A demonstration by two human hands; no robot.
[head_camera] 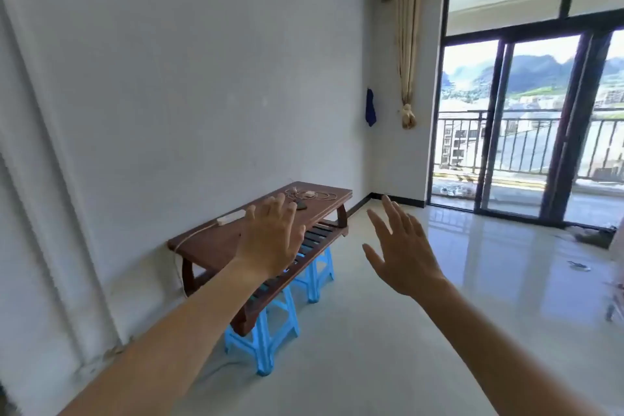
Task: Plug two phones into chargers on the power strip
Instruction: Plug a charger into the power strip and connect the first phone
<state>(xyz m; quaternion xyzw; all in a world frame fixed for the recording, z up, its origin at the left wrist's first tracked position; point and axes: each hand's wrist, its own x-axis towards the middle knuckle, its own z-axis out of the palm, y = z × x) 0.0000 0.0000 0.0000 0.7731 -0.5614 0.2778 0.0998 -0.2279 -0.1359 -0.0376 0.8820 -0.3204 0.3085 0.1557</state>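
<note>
A low brown wooden table (209, 245) stands against the white wall. On its top lies a white power strip (230, 217) with a cord running off the left end. Farther back a dark phone (301, 204) lies beside coiled pale charger cables (309, 194). A second phone cannot be made out. My left hand (270, 240) is raised in front of the table, fingers spread, holding nothing. My right hand (401, 246) is raised to its right over the floor, also spread and holding nothing. Both hands are well short of the table.
Two blue plastic stools (266, 331) stand under the table's near side. Glossy pale floor tiles stretch to the right. Sliding glass doors (526, 125) with a balcony are at the far right, a tied curtain (407, 54) beside them. Small items lie on the floor at right.
</note>
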